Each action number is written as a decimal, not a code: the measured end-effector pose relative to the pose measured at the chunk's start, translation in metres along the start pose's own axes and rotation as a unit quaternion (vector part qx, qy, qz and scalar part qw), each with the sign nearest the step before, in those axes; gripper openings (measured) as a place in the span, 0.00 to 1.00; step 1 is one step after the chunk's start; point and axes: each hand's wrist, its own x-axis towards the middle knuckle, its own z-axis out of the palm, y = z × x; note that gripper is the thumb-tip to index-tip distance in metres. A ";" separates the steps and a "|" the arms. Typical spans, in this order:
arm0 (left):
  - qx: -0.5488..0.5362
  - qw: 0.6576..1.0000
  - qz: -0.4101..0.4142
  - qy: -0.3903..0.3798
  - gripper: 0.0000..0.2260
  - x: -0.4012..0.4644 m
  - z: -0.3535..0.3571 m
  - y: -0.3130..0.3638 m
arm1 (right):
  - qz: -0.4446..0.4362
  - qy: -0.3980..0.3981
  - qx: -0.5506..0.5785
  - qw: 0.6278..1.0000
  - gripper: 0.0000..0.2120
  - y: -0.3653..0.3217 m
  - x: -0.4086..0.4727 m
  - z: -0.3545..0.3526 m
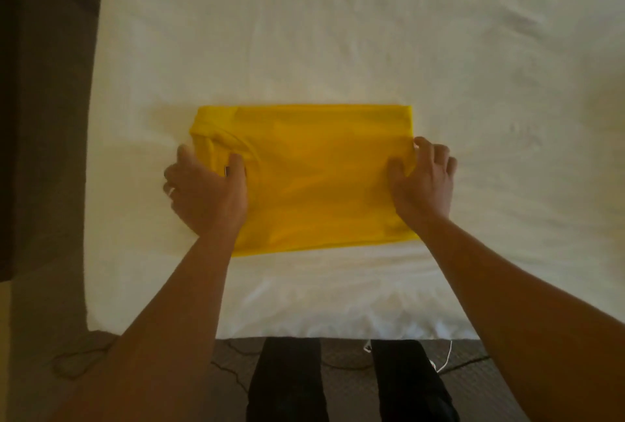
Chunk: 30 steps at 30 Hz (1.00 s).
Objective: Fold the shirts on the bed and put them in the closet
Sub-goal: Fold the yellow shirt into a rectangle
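Yellow shirt (314, 178) lies folded on the bed (338, 32), my left hand (206, 188) and right hand (422, 178) pinching its side edges, so uneven lifting could open the layers.

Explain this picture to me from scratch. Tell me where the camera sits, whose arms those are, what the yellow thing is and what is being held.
There is no machine here. The one picture comes from a wide-angle camera worn on a person's head, looking forward and down, so the two bare arms reaching in from the bottom belong to the wearer. The dark legs at the bottom edge are theirs too, standing on the floor at the foot of the bed.

The big pale surface is the bed, covered by a white sheet. On it lies a yellow shirt, already folded into a neat rectangle, its collar at the left end.

The left hand grips the shirt's left edge near the collar, thumb on top. The right hand grips the right edge the same way. No closet is in view.
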 end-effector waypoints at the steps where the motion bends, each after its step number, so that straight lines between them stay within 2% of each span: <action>1: -0.045 0.996 -0.068 -0.023 0.32 0.004 -0.003 -0.002 | 0.033 -0.007 0.027 0.999 0.25 -0.004 0.001 -0.005; 3: -0.127 0.980 -0.131 -0.073 0.30 0.011 -0.010 -0.001 | 0.097 -0.030 0.080 0.992 0.23 -0.014 0.005 -0.015; 7: -0.236 0.940 -0.187 -0.159 0.26 0.017 -0.026 0.006 | 0.206 -0.088 0.155 0.962 0.22 -0.027 0.011 -0.025; 10: -0.295 0.901 -0.204 -0.244 0.20 0.021 -0.035 0.009 | 0.241 -0.127 0.237 0.933 0.09 -0.029 0.014 -0.032; 12: -0.295 0.893 -0.191 -0.282 0.20 0.021 -0.039 0.011 | 0.246 -0.154 0.276 0.916 0.06 -0.030 0.015 -0.037; 14: -0.292 0.894 -0.160 -0.299 0.19 0.020 -0.044 0.011 | 0.230 -0.171 0.265 0.921 0.05 -0.030 0.015 -0.040; 20: -0.273 0.913 -0.061 -0.296 0.22 0.008 -0.067 0.012 | 0.130 -0.181 0.175 0.959 0.13 -0.036 0.008 -0.051; 26: -0.277 0.938 -0.014 -0.207 0.18 -0.019 -0.111 0.024 | -0.004 -0.170 0.129 0.977 0.08 -0.066 0.006 -0.093; 30: -0.302 0.943 -0.022 -0.139 0.16 -0.052 -0.158 0.032 | -0.088 -0.169 0.113 0.975 0.12 -0.091 0.001 -0.139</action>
